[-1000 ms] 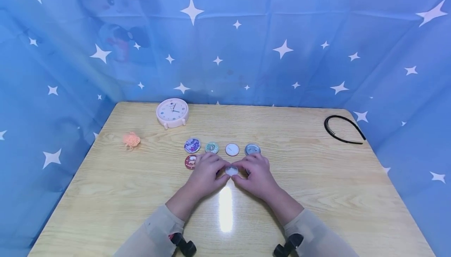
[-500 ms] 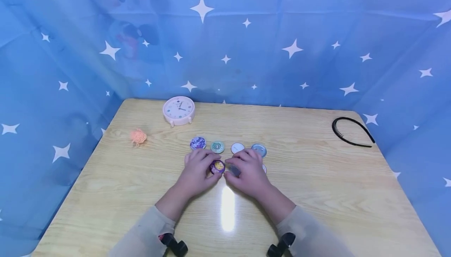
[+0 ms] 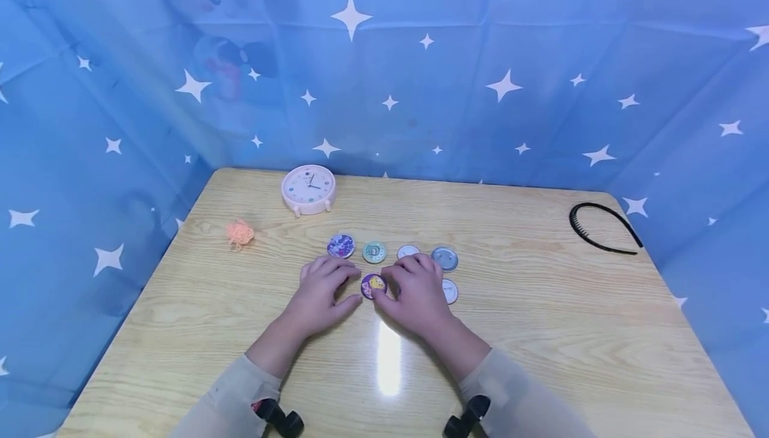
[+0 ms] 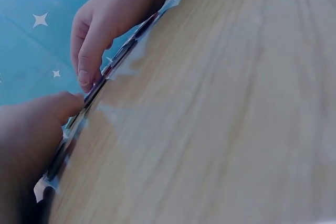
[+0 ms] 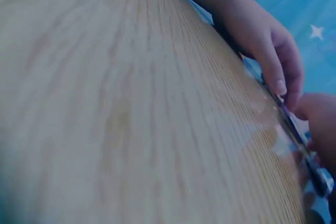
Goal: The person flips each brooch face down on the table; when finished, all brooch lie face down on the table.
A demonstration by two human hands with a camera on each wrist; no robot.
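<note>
The round purple badge (image 3: 370, 284) lies flat on the worktop (image 3: 541, 331) between the hands, nearer the person than the teal badge (image 3: 374, 252), and presents no long axis. The right hand (image 3: 418, 296) is nearer, its thumb overlapping the badge; whether that grip pinches cannot be told. The left hand (image 3: 318, 296) holds nothing, its grip wide, just beside the badge's left edge.
</note>
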